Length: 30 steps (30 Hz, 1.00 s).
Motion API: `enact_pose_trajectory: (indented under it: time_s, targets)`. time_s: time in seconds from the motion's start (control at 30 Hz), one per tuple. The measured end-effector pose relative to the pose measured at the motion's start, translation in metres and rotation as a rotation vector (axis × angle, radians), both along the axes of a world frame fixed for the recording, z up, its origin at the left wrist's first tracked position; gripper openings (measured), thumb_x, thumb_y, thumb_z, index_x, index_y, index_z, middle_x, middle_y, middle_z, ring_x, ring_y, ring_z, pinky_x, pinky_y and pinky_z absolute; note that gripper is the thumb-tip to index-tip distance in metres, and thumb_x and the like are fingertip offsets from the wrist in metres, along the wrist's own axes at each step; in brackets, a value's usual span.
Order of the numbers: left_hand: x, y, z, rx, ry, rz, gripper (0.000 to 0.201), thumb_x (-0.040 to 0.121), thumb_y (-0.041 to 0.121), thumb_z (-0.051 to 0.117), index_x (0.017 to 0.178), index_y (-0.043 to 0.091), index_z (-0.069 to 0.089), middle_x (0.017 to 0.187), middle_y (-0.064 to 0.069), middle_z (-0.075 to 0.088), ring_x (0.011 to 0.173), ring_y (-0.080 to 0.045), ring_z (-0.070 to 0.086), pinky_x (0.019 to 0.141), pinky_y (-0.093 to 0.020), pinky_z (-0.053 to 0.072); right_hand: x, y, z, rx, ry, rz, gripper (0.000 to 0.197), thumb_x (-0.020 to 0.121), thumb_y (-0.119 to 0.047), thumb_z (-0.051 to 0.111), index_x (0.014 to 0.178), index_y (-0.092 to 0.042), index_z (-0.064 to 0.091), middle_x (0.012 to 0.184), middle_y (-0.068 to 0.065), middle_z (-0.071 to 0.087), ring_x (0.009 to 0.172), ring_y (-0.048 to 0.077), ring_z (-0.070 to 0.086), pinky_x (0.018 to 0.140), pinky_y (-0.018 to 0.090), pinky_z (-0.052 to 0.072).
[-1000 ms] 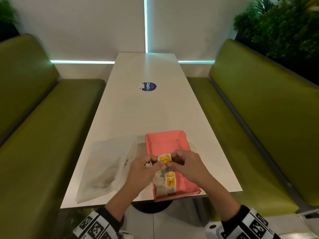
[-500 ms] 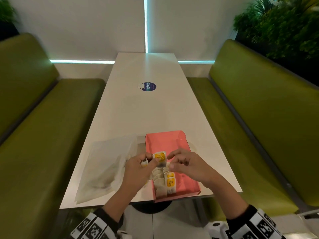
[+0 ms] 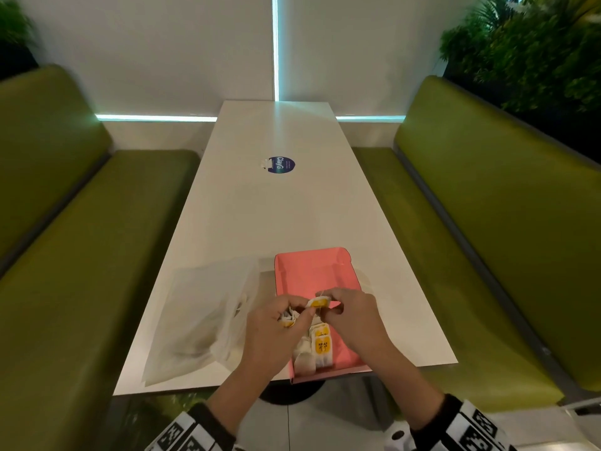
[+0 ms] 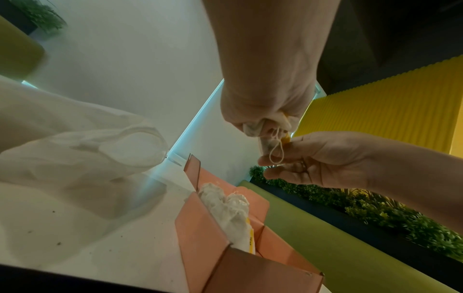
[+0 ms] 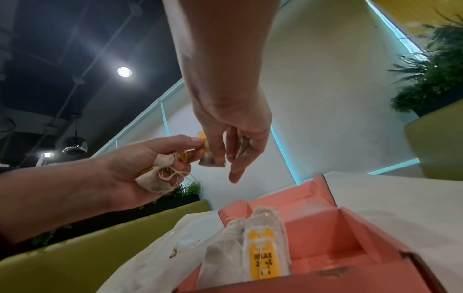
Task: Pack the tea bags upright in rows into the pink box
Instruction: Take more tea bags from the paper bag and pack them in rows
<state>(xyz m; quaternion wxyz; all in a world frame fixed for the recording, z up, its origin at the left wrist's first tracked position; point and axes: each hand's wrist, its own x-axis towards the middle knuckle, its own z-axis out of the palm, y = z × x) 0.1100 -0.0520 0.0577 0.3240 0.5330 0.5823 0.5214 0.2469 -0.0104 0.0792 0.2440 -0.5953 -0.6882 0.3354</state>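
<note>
A long white table (image 3: 260, 222) runs between two green benches (image 3: 81, 255) toward a white wall. On the table at about eight o'clock from the box lies a limp white bag (image 3: 201, 317), seemingly the supply. The pink box (image 3: 312, 271) sits at the near edge, at six o'clock of the table. Only a few tea bags (image 5: 260, 245) stand upright in it, in a short row in its near-left corner; most of the box is bare, so the packing looks early.

Both hands hover above the box. The left hand (image 3: 276, 330) is closed around a bunch of spare bags (image 5: 157, 178) with tangled strings. The right hand (image 3: 353, 315), at three o'clock of it, pinches one bag (image 3: 320, 302) by thumb and forefinger, other fingers loosely extended downward. It seems about to pull that bag free.
</note>
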Motion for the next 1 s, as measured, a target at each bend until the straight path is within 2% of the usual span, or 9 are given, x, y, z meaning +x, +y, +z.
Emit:
enact_pose_trajectory:
  time_s: [0.07, 0.13, 0.23, 0.33, 0.43, 0.57, 0.7, 0.8, 1.0]
  targets:
    - [0.002, -0.001, 0.001, -0.008, -0.027, -0.001, 0.023, 0.078, 0.010, 0.073, 0.074, 0.032, 0.067, 0.072, 0.021, 0.067, 0.067, 0.003, 0.058, 0.063, -0.007, 0.043, -0.001, -0.001, -0.001, -0.090, 0.142, -0.023, 0.027, 0.085, -0.006, 0.064, 0.109, -0.014, 0.069, 0.100, 0.001, 0.070, 0.083, 0.009, 0.062, 0.080, 0.019, 0.051]
    - [0.004, -0.001, 0.001, -0.016, -0.034, 0.005, 0.021, 0.078, 0.009, 0.073, 0.076, 0.030, 0.068, 0.075, 0.019, 0.068, 0.069, 0.003, 0.060, 0.063, -0.007, 0.043, -0.002, -0.003, -0.002, -0.244, 0.321, -0.041, 0.026, 0.085, 0.002, 0.061, 0.103, -0.013, 0.070, 0.092, 0.008, 0.071, 0.081, 0.017, 0.067, 0.074, 0.025, 0.057]
    - [0.004, -0.001, -0.001, -0.034, -0.050, 0.022, 0.020, 0.078, 0.010, 0.073, 0.076, 0.029, 0.069, 0.075, 0.016, 0.068, 0.068, 0.001, 0.060, 0.062, -0.008, 0.044, -0.002, -0.005, 0.000, -0.383, 0.479, -0.030, 0.021, 0.085, 0.006, 0.059, 0.100, -0.004, 0.069, 0.091, 0.018, 0.071, 0.078, 0.022, 0.070, 0.068, 0.023, 0.058]
    - [0.004, -0.001, -0.001, -0.053, -0.063, 0.033, 0.019, 0.078, 0.011, 0.074, 0.077, 0.030, 0.069, 0.071, 0.013, 0.069, 0.066, 0.002, 0.060, 0.062, -0.009, 0.046, 0.000, -0.004, 0.002, -0.400, 0.556, -0.033, 0.021, 0.082, 0.010, 0.061, 0.095, -0.005, 0.068, 0.086, 0.013, 0.070, 0.072, 0.014, 0.069, 0.070, 0.023, 0.058]
    - [0.003, -0.001, 0.002, -0.044, -0.056, 0.043, 0.018, 0.078, 0.013, 0.074, 0.077, 0.029, 0.068, 0.069, 0.014, 0.068, 0.065, 0.004, 0.060, 0.059, -0.007, 0.044, 0.003, -0.003, 0.004, -0.405, 0.615, -0.053, 0.025, 0.079, 0.015, 0.061, 0.095, -0.004, 0.066, 0.080, 0.008, 0.068, 0.065, 0.011, 0.069, 0.064, 0.019, 0.056]
    - [0.003, 0.000, 0.003, -0.021, -0.059, 0.029, 0.014, 0.079, 0.013, 0.073, 0.077, 0.026, 0.069, 0.074, 0.016, 0.068, 0.067, 0.003, 0.060, 0.060, -0.008, 0.044, 0.004, -0.001, 0.005, -0.386, 0.607, -0.053, 0.024, 0.077, 0.015, 0.063, 0.094, -0.003, 0.065, 0.078, 0.008, 0.067, 0.062, 0.010, 0.069, 0.061, 0.018, 0.056]
    - [0.002, 0.001, 0.002, -0.017, -0.079, 0.032, 0.014, 0.080, 0.014, 0.072, 0.078, 0.027, 0.068, 0.075, 0.014, 0.068, 0.065, 0.002, 0.058, 0.059, -0.010, 0.045, 0.006, -0.001, 0.004, -0.363, 0.551, -0.051, 0.019, 0.074, 0.007, 0.070, 0.084, -0.008, 0.067, 0.080, 0.006, 0.067, 0.064, 0.011, 0.068, 0.060, 0.019, 0.054]
    - [0.000, 0.003, -0.002, -0.031, -0.148, 0.057, 0.012, 0.080, 0.018, 0.071, 0.077, 0.029, 0.068, 0.072, 0.007, 0.066, 0.061, 0.000, 0.054, 0.059, -0.015, 0.046, 0.008, 0.000, 0.001, -0.344, 0.476, -0.059, 0.015, 0.071, -0.002, 0.076, 0.077, -0.013, 0.069, 0.078, 0.003, 0.069, 0.068, 0.011, 0.065, 0.064, 0.020, 0.054]
    - [0.001, 0.006, -0.001, -0.048, -0.269, 0.064, 0.007, 0.083, 0.016, 0.068, 0.078, 0.022, 0.068, 0.072, 0.009, 0.068, 0.071, -0.006, 0.060, 0.071, -0.024, 0.049, 0.010, 0.002, -0.003, -0.330, 0.334, 0.047, 0.014, 0.076, -0.019, 0.076, 0.088, -0.014, 0.070, 0.083, 0.007, 0.072, 0.067, 0.005, 0.065, 0.066, 0.017, 0.051]
